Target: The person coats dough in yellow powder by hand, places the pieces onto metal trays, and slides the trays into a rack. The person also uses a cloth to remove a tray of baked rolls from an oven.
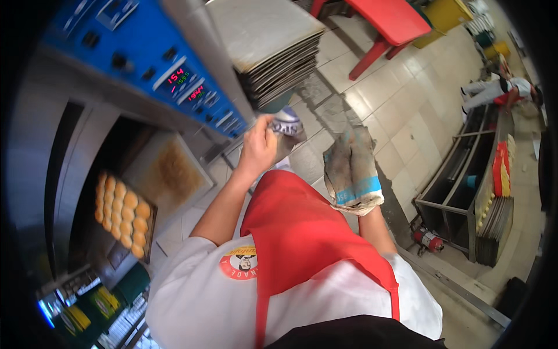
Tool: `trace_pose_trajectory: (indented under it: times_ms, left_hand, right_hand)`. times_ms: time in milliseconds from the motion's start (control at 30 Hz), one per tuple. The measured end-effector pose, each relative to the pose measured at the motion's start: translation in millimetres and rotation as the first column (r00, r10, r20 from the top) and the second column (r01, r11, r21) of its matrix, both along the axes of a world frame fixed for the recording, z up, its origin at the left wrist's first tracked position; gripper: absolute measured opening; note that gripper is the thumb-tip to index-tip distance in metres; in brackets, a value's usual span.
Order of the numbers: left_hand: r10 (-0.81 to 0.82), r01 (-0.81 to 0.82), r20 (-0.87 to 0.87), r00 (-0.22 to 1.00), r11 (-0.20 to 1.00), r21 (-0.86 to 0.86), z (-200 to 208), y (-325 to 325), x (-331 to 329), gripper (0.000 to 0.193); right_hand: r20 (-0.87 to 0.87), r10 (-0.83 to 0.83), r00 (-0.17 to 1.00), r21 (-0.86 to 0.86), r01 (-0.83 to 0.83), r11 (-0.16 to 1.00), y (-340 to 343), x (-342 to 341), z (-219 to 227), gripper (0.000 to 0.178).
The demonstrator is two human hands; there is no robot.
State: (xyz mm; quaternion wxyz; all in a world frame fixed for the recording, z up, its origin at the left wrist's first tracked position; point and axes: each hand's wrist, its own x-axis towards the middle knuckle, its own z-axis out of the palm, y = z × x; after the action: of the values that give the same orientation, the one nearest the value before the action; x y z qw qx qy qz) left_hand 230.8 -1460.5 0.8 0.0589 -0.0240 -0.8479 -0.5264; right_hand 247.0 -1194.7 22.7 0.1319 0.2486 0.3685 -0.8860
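Note:
My left hand [259,146] is closed on the edge of a cloth pad [288,129] with dark printing, held in front of me beside the oven. A worn, scorched cloth oven mitt [351,168] with a blue band covers my right hand, hiding its fingers; only the right forearm [376,228] shows below the cuff. To the left, a tray of browned buns [123,215] sits at the mouth of the open oven [131,139]. The stained oven door [171,168] lies between that tray and my left forearm.
A blue control panel [168,70] with lit displays is above the oven. A tall stack of baking trays [273,41] stands ahead, near a red plastic table [389,20]. At right are a metal rack [459,168], a fire extinguisher [428,238] and, farther off, another person [503,90].

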Motion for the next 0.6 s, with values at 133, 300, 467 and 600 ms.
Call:
trace_pose_trajectory:
  times_ms: [133, 300, 467, 600]
  left_hand:
    - [-0.016, 0.069, -0.098, 0.995, 0.824, 0.562, 82, 25, -131, 0.034]
    - [0.084, -0.147, 0.125, 0.989, 0.344, 0.927, 147, -3, -265, 0.035]
    - [0.504, -0.54, 0.282, 0.816, 0.494, 0.681, 72, -17, -273, 0.057]
    - [0.684, -0.655, 0.148, 0.715, 0.579, 0.485, 10, 30, -155, 0.046]
  right_hand:
    - [-0.247, -0.091, 0.965, 0.02, 0.099, 0.995, 64, -63, 9, 0.023]
    - [-0.097, -0.21, 0.973, 0.018, 0.213, 0.977, 56, -150, 73, 0.025]
    - [-0.35, 0.134, 0.927, 0.0, -0.142, 0.99, 59, -284, 87, 0.025]
    - [-0.611, 0.446, 0.654, 0.675, 0.137, 0.725, 14, -392, 120, 0.021]
